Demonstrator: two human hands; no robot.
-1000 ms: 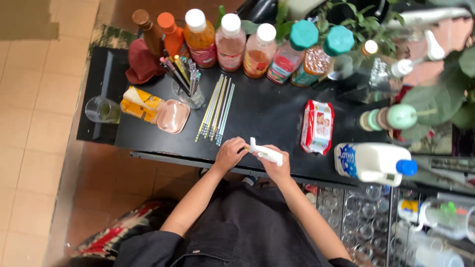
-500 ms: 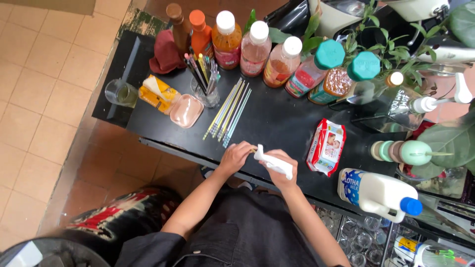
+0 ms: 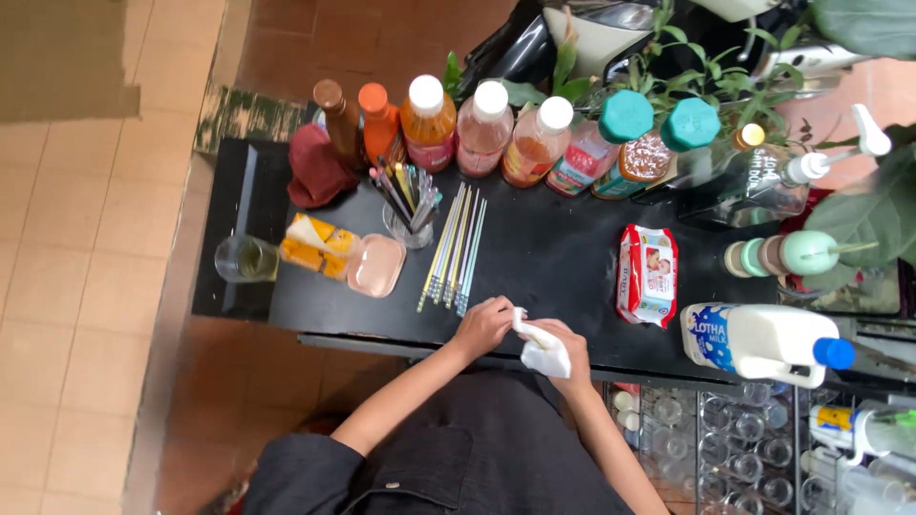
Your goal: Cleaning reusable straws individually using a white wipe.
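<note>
Since a moment ago, both hands have drawn nearer the black desk's (image 3: 572,257) front edge: right hand (image 3: 563,348) grasps a white cloth (image 3: 546,358), left hand (image 3: 484,326) pinching its top; tiled floor lies beyond the desk.

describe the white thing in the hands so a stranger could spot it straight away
Find the black table with a row of bottles along its far edge. At the near edge, both hands meet: the left hand touches and the right hand grips a small white cloth. It is the only crumpled white thing there.
</note>
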